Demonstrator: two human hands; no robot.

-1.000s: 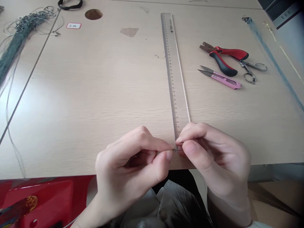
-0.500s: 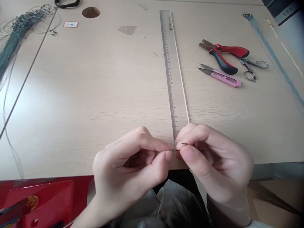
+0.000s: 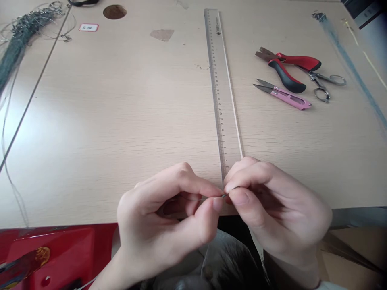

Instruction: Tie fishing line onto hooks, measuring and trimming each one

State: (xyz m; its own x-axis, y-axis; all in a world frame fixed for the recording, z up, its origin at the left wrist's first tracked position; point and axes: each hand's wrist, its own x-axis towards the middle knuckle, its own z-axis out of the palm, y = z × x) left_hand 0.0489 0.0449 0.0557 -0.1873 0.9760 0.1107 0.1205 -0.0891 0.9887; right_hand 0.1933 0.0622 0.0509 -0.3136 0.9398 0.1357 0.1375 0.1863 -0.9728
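Low in the head view, at the near edge of the table, my two hands almost touch at the fingertips. Thumb and forefinger of my right hand [image 3: 281,209] pinch a tiny dark fishing hook [image 3: 236,187]; only a short bit of it sticks out. My left hand [image 3: 166,205] is closed in a pinch on a thin fishing line [image 3: 204,199], right beside the hook. A small greenish winding shows between the fingertips. Most of hook and line is hidden by the fingers. Under my right fingers lies the near end of a clear ruler [image 3: 225,100].
To the right lie red-and-black pliers [image 3: 287,66], pink thread snips [image 3: 286,96] and small metal scissors [image 3: 323,84]. A blue line bundle [image 3: 344,52] stretches along the far right. At the left are a tangled green line bundle [image 3: 22,36], a label [image 3: 88,27] and a table hole [image 3: 115,12].
The hook has turned slightly between my right fingers, and less of its bend shows. Both hands keep their pinch; the whole view has shifted a little.
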